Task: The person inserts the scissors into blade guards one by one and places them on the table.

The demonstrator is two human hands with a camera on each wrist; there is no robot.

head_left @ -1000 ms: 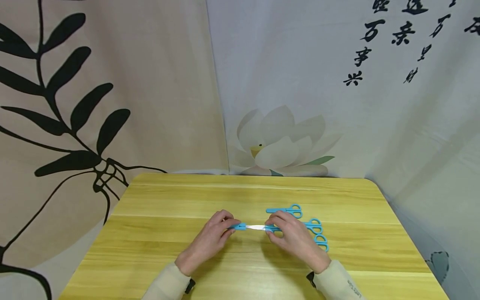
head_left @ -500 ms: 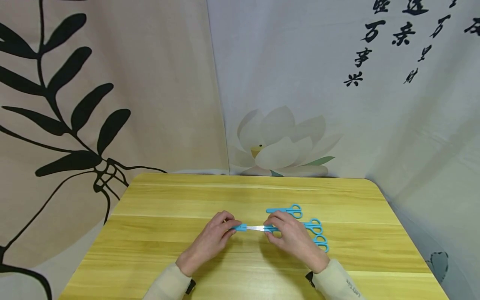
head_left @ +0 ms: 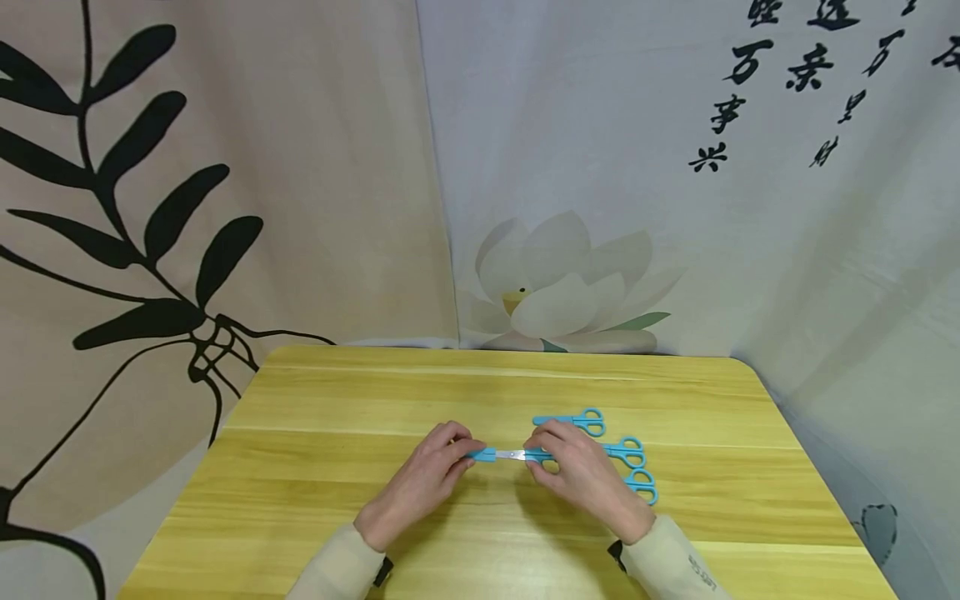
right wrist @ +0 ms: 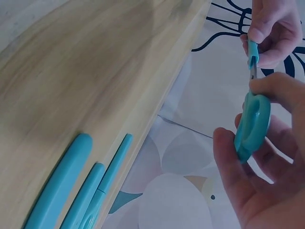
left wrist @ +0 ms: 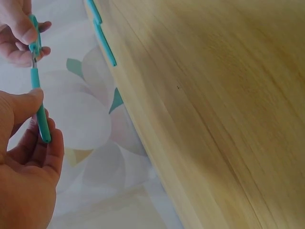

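Observation:
My left hand (head_left: 424,477) pinches a blue blade cover (head_left: 483,455) between thumb and fingers; the cover's length shows in the left wrist view (left wrist: 43,125). Opposite it, my right hand (head_left: 579,468) holds a pair of blue-handled scissors (right wrist: 257,121) by the handle loops, thumb on top. A short stretch of metal blade (head_left: 512,455) shows between the two hands, its tip end inside the cover. Both hands are raised above the wooden table.
Three more blue scissors lie on the table (head_left: 337,400) by my right hand: a far pair (head_left: 592,422), a middle pair (head_left: 628,452) and a near pair (head_left: 642,486), the latter two partly hidden by that hand. A printed curtain (head_left: 337,208) hangs behind.
My right hand has moved slightly left with the scissors, and less blade shows between handles and cover. The left hand has barely shifted. The other scissors lie as before.

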